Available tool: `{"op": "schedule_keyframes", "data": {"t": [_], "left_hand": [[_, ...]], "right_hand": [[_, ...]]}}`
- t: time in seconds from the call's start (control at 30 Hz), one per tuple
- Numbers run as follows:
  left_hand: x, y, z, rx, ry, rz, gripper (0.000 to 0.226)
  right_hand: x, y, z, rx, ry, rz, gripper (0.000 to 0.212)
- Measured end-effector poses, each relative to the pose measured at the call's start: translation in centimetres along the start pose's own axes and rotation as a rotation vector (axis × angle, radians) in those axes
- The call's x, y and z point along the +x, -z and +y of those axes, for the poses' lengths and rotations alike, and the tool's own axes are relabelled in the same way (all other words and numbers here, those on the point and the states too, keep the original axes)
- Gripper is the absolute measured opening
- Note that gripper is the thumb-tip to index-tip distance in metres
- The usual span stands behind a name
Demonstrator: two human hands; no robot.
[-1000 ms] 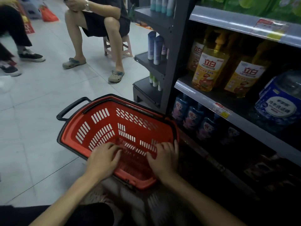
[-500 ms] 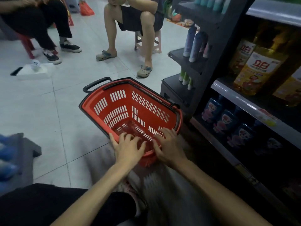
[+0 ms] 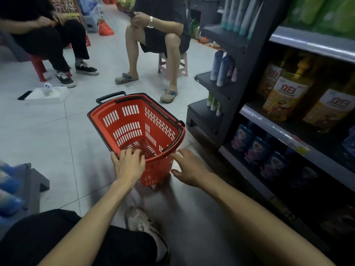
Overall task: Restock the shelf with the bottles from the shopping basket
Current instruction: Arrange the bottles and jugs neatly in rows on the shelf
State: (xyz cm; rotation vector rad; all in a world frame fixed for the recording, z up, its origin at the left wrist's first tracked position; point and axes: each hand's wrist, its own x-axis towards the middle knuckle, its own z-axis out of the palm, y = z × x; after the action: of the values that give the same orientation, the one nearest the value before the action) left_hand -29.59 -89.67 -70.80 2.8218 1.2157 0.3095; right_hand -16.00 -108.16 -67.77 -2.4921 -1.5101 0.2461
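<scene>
Closing step: red shopping basket [image 3: 134, 120] at 12 o'clock, apparently empty; left hand [image 3: 128, 167] rests on its near rim, right hand [image 3: 189, 169] hovers spread beside it. Next: confirm nothing remains.

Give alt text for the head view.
A person's left hand rests on the near rim of a red basket with no bottles showing inside; the right hand is open beside it. At right, a shelf holds yellow bottles above blue bottles. Two people sit behind.
</scene>
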Motion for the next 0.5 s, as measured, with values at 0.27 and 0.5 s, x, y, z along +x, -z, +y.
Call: {"op": "schedule_keyframes", "data": {"t": [0.27, 0.5], "left_hand": [[-3.6, 4.5, 7.2, -0.083, -0.345, 0.045, 0.049], [-4.1, 10.5, 17.1, -0.177, -0.545, -0.010, 0.061]], "right_hand": [[-6.3, 7.2, 4.9, -0.100, -0.162, 0.035, 0.065], [-10.3, 14.4, 10.4, 0.153, -0.472, 0.267, 0.068]]}}
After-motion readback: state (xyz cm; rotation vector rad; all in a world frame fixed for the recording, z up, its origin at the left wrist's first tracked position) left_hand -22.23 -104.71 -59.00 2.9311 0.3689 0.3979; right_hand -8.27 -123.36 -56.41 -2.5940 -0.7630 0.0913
